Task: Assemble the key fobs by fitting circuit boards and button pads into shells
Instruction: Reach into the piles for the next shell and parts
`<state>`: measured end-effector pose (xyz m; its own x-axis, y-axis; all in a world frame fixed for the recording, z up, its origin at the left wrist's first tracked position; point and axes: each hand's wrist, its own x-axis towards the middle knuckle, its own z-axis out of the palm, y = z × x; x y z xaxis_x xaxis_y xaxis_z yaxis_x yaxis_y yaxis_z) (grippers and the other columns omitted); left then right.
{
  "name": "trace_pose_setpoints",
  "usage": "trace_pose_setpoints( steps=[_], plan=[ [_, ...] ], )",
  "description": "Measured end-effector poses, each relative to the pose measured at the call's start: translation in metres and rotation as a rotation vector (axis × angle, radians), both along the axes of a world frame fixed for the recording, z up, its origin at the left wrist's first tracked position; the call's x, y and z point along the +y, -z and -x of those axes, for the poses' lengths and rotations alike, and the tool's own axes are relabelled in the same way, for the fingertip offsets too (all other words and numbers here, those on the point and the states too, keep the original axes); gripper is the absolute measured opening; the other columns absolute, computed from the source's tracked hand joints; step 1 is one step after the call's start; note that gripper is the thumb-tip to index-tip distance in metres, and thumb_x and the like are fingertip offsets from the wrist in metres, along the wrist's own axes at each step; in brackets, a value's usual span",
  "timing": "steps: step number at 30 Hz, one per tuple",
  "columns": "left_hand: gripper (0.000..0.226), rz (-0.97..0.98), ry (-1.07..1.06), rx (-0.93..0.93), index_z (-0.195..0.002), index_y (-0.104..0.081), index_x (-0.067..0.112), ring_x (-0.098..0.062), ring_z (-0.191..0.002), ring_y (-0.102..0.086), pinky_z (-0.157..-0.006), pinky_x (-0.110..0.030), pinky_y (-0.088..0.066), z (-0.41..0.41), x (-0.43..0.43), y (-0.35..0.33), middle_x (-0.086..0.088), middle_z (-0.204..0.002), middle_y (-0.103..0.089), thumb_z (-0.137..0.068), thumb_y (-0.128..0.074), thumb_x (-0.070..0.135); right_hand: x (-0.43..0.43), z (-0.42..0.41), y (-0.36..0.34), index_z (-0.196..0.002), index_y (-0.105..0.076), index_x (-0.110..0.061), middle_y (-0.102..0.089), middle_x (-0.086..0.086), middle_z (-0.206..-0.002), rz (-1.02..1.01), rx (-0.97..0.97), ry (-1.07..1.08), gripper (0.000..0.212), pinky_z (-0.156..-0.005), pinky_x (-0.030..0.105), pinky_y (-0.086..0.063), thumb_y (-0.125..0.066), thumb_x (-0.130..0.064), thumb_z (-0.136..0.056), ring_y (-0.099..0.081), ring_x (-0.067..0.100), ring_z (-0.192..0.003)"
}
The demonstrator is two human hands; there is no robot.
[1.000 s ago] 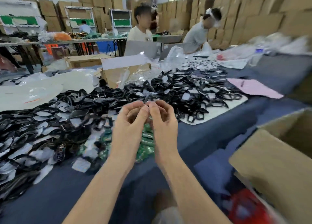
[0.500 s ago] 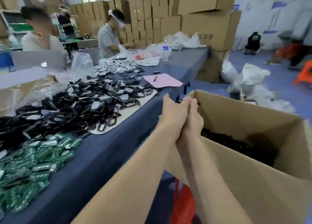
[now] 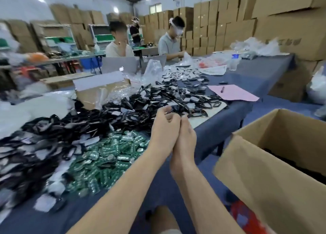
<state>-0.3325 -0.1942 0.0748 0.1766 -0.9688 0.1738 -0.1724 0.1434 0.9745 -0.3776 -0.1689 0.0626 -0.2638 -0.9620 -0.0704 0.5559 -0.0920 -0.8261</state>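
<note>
Holding your 2 hands side by side above the near edge of the desk [image 3: 255, 73], you have the left hand [image 3: 164, 128] and the right hand [image 3: 187, 138] touching along their inner sides, backs toward the camera. The left fingers [image 3: 166, 110] curl inward at the tips and the right fingers [image 3: 184, 118] fold down just beside them. The palms face away from you, so it cannot be told whether either hand grips a part or holds nothing.

Just left of your forearms, a heap of green circuit boards [image 3: 109, 156] lies on the blue desk cloth. Beyond and to the left of that heap, a wide spread of black shells [image 3: 70, 128], mixed with pale grey pieces, runs across the desk and reaches past your fingertips onto a white sheet [image 3: 199, 121].

At your right, beside the desk, an open cardboard box [image 3: 264, 181] stands with dark parts [image 3: 299, 161] in its bottom. Farther along the desk a pink sheet [image 3: 234, 92] carries a pen [image 3: 222, 89], near a small opened carton [image 3: 98, 92] and clear plastic bags [image 3: 153, 69].

Across the desk, a silver laptop [image 3: 120, 65] stands in front of 1 of 2 seated people. Stacked cartons [image 3: 220, 27] fill the back and right of the room.
</note>
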Motion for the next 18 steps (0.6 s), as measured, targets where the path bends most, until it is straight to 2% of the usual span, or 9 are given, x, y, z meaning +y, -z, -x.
trace_pose_setpoints(
  steps=[2, 5, 7, 8, 10, 12, 16, 18],
  plan=[
    [0.029, 0.025, -0.114, -0.021, -0.129, -0.051, 0.025, 0.004, -0.086, -0.065, -0.062, -0.005, -0.046, -0.062, 0.012, 0.003, 0.007, -0.106, -0.067, -0.101, -0.056, 0.021, 0.005, -0.05, 0.006, -0.103, -0.068, -0.021, -0.075, -0.007, -0.086, 0.022, 0.121, -0.188, 0.028, -0.062, 0.022, -0.054, -0.045, -0.036, -0.107, -0.071, 0.006, -0.077],
    [0.025, 0.034, -0.285, -0.108, -0.126, -0.05, 0.029, 0.012, -0.081, -0.064, -0.06, -0.004, -0.045, -0.15, 0.045, 0.012, 0.009, -0.108, -0.066, -0.102, -0.055, 0.02, 0.017, -0.131, 0.024, -0.131, -0.052, -0.035, -0.066, -0.017, -0.113, 0.078, 0.246, -0.361, 0.026, -0.074, 0.016, -0.053, -0.044, -0.038, -0.107, -0.065, -0.011, -0.092],
    [0.026, 0.007, -0.391, -0.19, -0.125, -0.05, 0.031, 0.015, -0.08, -0.061, -0.06, -0.004, -0.045, -0.201, 0.072, 0.023, 0.013, -0.105, -0.065, -0.102, -0.056, 0.02, 0.028, -0.17, 0.037, -0.133, -0.047, -0.039, -0.064, -0.014, -0.121, 0.136, 0.328, -0.452, 0.027, -0.084, 0.021, -0.054, -0.045, -0.037, -0.107, -0.063, -0.008, -0.1],
    [0.026, -0.014, -0.433, -0.235, -0.125, -0.049, 0.032, 0.015, -0.08, -0.061, -0.06, -0.006, -0.046, -0.223, 0.085, 0.03, 0.014, -0.104, -0.065, -0.102, -0.055, 0.02, 0.034, -0.188, 0.042, -0.132, -0.048, -0.04, -0.063, -0.014, -0.123, 0.154, 0.374, -0.499, 0.026, -0.084, 0.018, -0.052, -0.045, -0.034, -0.107, -0.062, -0.008, -0.101],
    [0.024, -0.056, -0.511, -0.324, -0.123, -0.051, 0.033, 0.013, -0.083, -0.06, -0.064, -0.008, -0.047, -0.261, 0.108, 0.044, 0.014, -0.103, -0.066, -0.102, -0.054, 0.02, 0.042, -0.216, 0.053, -0.127, -0.05, -0.04, -0.061, -0.017, -0.123, 0.188, 0.43, -0.596, 0.025, -0.075, 0.007, -0.047, -0.046, -0.026, -0.107, -0.059, -0.016, -0.096],
    [0.024, -0.096, -0.574, -0.393, -0.122, -0.052, 0.031, 0.011, -0.083, -0.059, -0.065, -0.006, -0.045, -0.289, 0.122, 0.058, 0.014, -0.1, -0.066, -0.102, -0.053, 0.018, 0.042, -0.234, 0.06, -0.119, -0.053, -0.041, -0.062, -0.018, -0.119, 0.215, 0.483, -0.626, 0.026, -0.07, 0.003, -0.044, -0.045, -0.02, -0.106, -0.058, -0.017, -0.089],
    [0.025, -0.152, -0.653, -0.532, -0.126, -0.054, 0.025, 0.013, -0.082, -0.056, -0.064, -0.004, -0.041, -0.323, 0.125, 0.08, 0.021, -0.094, -0.06, -0.103, -0.052, 0.018, 0.024, -0.254, 0.064, -0.115, -0.055, -0.039, -0.064, -0.016, -0.112, 0.251, 0.548, -0.59, 0.025, -0.056, 0.015, -0.044, -0.045, -0.018, -0.106, -0.055, -0.003, -0.063],
    [0.026, -0.164, -0.683, -0.599, -0.128, -0.056, 0.023, 0.003, -0.083, -0.059, -0.064, -0.011, -0.043, -0.332, 0.117, 0.085, 0.02, -0.097, -0.059, -0.103, -0.05, 0.021, 0.007, -0.261, 0.063, -0.114, -0.056, -0.037, -0.064, -0.014, -0.11, 0.264, 0.577, -0.561, 0.024, -0.051, 0.017, -0.04, -0.045, -0.018, -0.105, -0.049, -0.001, -0.054]
  ],
)
